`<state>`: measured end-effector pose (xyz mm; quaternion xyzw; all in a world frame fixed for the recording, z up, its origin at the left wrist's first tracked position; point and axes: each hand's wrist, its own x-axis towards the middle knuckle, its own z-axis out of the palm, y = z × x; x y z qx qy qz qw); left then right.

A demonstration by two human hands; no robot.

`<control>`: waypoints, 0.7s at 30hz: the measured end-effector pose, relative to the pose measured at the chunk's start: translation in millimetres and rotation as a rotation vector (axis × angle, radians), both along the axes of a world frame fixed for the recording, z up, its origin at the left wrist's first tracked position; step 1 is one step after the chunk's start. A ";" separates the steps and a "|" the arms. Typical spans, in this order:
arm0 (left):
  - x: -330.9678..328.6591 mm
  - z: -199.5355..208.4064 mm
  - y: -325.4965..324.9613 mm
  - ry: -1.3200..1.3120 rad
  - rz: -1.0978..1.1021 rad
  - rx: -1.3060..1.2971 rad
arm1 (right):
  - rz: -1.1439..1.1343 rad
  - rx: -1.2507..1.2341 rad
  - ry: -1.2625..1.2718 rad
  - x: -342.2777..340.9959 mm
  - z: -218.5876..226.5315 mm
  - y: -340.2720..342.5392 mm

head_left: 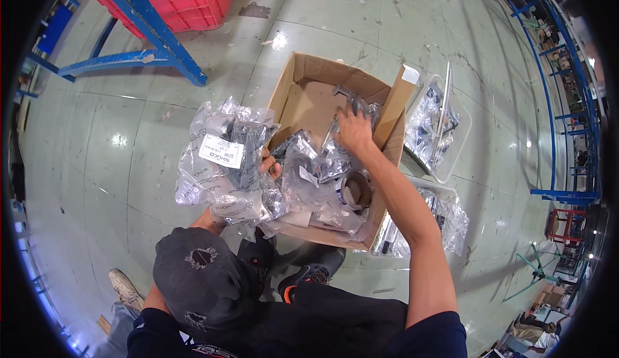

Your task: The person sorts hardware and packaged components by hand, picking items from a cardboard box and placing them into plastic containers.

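Note:
My left hand (271,164) is closed on the edge of a clear plastic bag (225,184), with dark parts inside and a white label on its front. The bag is lifted beside the left wall of an open cardboard box (282,97), and it hides most of that hand. Inside the box, my right hand (354,127) reaches down, fingers apart, over a dark grey bracket-like part (347,91) and clear wrapping. More bagged parts (303,148) lie nearer to me in the box, beside a roll of tape (354,190).
A long narrow carton (398,103) leans on the box's right side. Beyond it, clear plastic bins (454,145) hold bagged parts. A blue metal frame (151,29) and red crate (187,0) stand at far left. Another person's shoe (126,287) is at left.

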<state>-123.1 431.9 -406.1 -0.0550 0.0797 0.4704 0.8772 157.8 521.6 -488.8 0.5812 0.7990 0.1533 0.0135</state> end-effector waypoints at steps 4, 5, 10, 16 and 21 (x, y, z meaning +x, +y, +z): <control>-15.8 -2.0 -5.2 0.070 0.008 -0.001 | -0.193 -0.648 0.014 -32.0 24.5 30.7; -16.0 -4.0 -6.7 0.100 0.006 0.012 | -0.165 -0.497 0.019 -37.6 25.4 39.1; 4.7 -28.0 -0.2 0.087 -0.080 0.080 | -0.242 -0.065 0.128 -8.7 -54.3 66.4; 12.8 -60.1 -1.6 -0.500 -0.003 0.236 | -0.150 -0.191 0.341 -3.8 -64.9 49.8; -2.6 -8.2 0.6 0.213 -0.072 0.152 | -0.328 -0.611 1.269 -8.6 -21.9 49.5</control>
